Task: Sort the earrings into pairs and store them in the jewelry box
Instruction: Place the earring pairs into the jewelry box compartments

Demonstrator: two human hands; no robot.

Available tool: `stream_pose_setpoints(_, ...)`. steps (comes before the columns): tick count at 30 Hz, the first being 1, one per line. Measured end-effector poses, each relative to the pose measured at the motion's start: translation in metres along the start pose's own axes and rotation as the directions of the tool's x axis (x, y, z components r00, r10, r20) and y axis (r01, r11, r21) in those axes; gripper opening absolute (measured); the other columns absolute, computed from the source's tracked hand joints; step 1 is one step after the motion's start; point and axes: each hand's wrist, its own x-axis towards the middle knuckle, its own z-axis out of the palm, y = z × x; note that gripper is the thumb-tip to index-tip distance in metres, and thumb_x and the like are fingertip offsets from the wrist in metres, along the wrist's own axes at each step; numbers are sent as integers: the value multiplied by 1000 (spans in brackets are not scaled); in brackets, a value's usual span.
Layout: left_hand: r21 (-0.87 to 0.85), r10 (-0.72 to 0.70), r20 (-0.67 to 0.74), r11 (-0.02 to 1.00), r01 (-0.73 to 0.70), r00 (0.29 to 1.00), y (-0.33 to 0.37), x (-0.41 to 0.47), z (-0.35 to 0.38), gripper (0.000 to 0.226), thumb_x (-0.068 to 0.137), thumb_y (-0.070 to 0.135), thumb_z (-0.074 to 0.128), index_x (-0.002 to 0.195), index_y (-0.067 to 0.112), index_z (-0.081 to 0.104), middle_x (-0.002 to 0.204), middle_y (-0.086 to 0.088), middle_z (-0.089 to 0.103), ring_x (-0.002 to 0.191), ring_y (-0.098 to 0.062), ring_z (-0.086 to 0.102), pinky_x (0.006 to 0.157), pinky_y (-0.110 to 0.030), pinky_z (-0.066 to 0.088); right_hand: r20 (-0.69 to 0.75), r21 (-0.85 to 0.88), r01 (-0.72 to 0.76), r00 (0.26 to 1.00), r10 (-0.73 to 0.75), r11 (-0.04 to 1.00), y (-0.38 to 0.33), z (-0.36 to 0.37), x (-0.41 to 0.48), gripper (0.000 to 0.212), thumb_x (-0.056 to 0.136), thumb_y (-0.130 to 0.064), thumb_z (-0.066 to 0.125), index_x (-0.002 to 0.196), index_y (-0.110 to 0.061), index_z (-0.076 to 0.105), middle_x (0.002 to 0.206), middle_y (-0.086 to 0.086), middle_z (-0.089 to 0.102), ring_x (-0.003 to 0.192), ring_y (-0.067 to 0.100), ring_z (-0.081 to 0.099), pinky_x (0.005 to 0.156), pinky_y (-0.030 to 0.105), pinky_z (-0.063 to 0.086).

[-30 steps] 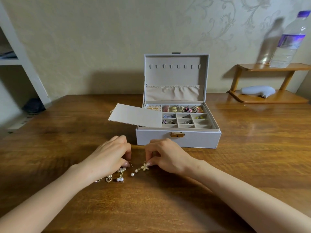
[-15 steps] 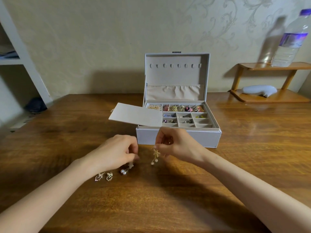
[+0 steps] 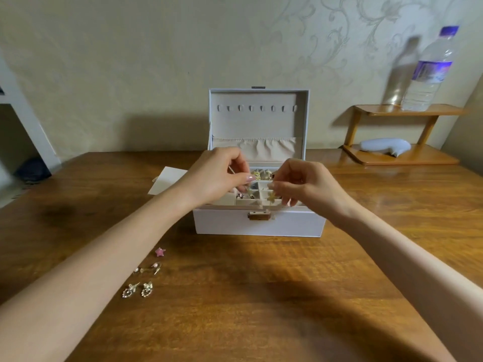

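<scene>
Gold flower earring (image 3: 271, 203) is pinched in my right hand (image 3: 308, 186), hanging over the small compartments of the open jewelry box (image 3: 261, 226) right beneath. My left hand (image 3: 217, 180) is just beside it, fingers curled thumb to fingertip; I can't tell what it grips. Back by my left forearm, lying on the bench (image 3: 287, 296): pink star (image 3: 160, 251), pearl pair (image 3: 147, 269), hoop pair (image 3: 137, 290).

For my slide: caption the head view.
Over the open box, right hand pinches a flower earring, left hand a hook earring; loose earrings lie on the table.
</scene>
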Motion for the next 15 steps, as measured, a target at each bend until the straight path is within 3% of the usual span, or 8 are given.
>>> stream_pose_setpoints(4,-1,31,-5,1000,-31,1000,5,24,15,7,86,16,64,86,12,59,82,0,64,75,-11,67,72,-30,56,-96,-56,-24,995,19,998,8,-24,9,9,82,-13,70,79,-6,64,67,5,68,54,12,61,51,25,48)
stream_pose_setpoints(6,2,51,-4,999,-51,999,8,34,24,6,86,15,63,87,11,59,82,1,62,73,-10,64,70,-24,54,-144,-86,-37,989,25,996,13,-35,13,8,82,-12,69,78,-8,64,66,1,67,54,10,61,51,21,46)
stream_pose_setpoints(8,-11,62,-8,998,-62,998,11,44,33,6,86,14,63,87,10,59,81,2,61,70,-7,61,65,-18,50,-180,-108,-53,983,33,993,19,-45,15,8,82,-14,70,79,-9,64,67,2,66,53,9,60,50,20,45)
stream_pose_setpoints(12,-45,63,9,997,-63,998,15,62,50,5,86,12,63,87,10,59,84,1,61,80,-15,63,74,-29,54,-201,-123,-79,978,53,989,27,-59,17,9,83,-14,69,80,-7,63,68,3,66,52,9,60,48,20,45)
stream_pose_setpoints(15,-53,70,36,996,-68,997,15,71,61,4,87,10,62,86,11,58,84,-1,63,73,-10,63,71,-24,52,-202,-131,-79,978,52,988,31,-66,19,7,83,-13,68,80,-8,63,69,4,67,54,11,60,48,20,46)
